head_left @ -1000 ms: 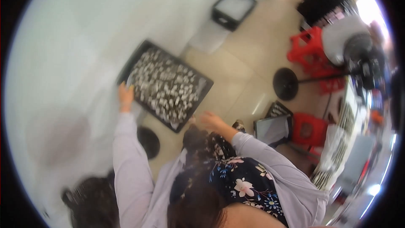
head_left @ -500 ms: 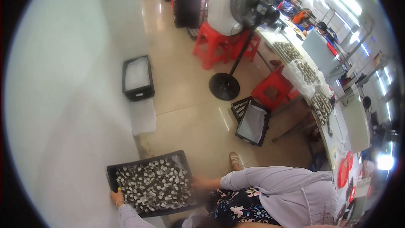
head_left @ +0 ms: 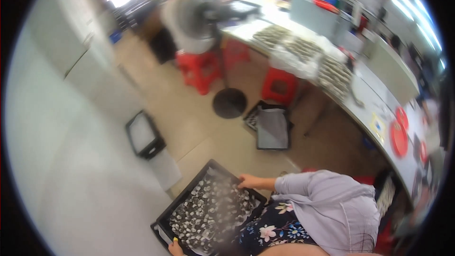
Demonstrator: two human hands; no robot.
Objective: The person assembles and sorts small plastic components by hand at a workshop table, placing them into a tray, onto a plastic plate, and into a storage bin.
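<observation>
A black tray (head_left: 184,198) is held low in front of my body, tilted in the view. It carries many small black-and-white pieces (head_left: 199,208) on a pale liner; their kind cannot be made out. My right hand (head_left: 247,181) is closed over the tray's far right rim. At the near left edge, my left hand (head_left: 176,248) grips the rim, with something yellow on a finger; the picture's lower edge cuts off part of it. A dark blur covers part of the pieces.
Black trays with pale sheets (head_left: 273,129) stand on the floor ahead, others (head_left: 143,135) by the left wall. A fan on a round base (head_left: 230,103) stands beyond, near red stools (head_left: 279,85) and a seated person (head_left: 182,23). A long white worktable (head_left: 362,114) runs along the right.
My view has turned and the tray has swung rightward, closer to my body. Both hands remain on its rim; the right one now shows clearly at the far side.
</observation>
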